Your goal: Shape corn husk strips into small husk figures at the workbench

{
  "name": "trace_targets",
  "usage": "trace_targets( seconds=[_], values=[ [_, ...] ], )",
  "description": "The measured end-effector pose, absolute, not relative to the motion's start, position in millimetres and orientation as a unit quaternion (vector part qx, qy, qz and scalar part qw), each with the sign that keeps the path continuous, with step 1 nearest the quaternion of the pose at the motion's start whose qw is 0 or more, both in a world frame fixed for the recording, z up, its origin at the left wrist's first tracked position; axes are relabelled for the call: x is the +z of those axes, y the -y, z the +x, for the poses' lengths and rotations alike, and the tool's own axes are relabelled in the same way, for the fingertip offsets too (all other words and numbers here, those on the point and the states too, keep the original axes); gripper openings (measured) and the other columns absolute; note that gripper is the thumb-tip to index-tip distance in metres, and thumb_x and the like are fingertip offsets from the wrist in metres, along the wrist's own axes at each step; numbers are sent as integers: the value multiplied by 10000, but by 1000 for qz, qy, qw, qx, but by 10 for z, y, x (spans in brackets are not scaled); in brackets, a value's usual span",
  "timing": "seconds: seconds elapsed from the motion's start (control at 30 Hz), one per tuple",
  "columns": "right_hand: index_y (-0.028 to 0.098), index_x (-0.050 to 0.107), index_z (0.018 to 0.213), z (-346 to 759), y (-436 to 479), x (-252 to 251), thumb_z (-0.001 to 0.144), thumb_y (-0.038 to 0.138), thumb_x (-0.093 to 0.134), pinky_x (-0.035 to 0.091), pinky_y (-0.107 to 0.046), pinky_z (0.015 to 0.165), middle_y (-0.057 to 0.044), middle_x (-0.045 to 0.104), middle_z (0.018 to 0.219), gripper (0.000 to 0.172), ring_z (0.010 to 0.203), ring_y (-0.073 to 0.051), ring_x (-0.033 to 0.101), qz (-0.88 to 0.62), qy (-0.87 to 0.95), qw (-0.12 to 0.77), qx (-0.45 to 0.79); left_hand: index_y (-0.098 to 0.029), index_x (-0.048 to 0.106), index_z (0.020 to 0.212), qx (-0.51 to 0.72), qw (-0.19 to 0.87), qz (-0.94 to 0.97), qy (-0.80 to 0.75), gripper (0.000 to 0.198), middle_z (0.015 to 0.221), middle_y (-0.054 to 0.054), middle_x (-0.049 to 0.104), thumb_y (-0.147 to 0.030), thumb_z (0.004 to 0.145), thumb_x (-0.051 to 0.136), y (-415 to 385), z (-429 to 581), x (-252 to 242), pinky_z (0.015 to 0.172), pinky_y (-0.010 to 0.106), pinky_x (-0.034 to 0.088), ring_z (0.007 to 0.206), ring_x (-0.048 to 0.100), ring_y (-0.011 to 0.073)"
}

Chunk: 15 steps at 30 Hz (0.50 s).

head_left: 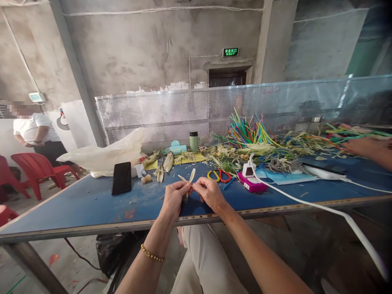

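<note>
Fingers (185, 188) pinching probable husk (192, 176), lidded bottle (193, 143)

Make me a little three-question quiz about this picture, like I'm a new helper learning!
1. True or false: the black phone lies to the left of the left hand.
2. Which thing has a black lid? A) white bag B) green bottle C) pink box
3. What colour is the leafy strip between the left hand and the right hand?

Key: 1. True. 2. B. 3. Pale cream.
</note>
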State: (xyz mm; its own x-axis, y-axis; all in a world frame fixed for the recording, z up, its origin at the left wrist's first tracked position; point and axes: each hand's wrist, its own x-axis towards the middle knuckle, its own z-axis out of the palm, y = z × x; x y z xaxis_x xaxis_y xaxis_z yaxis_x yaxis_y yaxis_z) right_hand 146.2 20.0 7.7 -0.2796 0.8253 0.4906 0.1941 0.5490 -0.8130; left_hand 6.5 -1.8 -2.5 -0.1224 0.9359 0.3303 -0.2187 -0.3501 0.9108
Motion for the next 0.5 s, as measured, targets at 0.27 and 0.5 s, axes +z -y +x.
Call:
trace_targets(
  seconds=[0.27,0.5],
  values=[
    [198,524,620,1437,-225,91,820,460,577,376,-244,455,23,551,515,335,420,-113,484,-370,703,507,334,-120,743,829,619,485,522,-331,318,696,58,692,-381,658,806,48,80,-45,614,241,414,623,585,136],
    [203,528,636,1457,-258,34,795,402,597,363,-251,451,39,497,469,264,417,-124,462,-382,692,525,315,-148,764,794,587,350,587,-433,239,624,29,658,-367,700,744,20,85,-94,541,239,336,559,510,135]
  ],
)
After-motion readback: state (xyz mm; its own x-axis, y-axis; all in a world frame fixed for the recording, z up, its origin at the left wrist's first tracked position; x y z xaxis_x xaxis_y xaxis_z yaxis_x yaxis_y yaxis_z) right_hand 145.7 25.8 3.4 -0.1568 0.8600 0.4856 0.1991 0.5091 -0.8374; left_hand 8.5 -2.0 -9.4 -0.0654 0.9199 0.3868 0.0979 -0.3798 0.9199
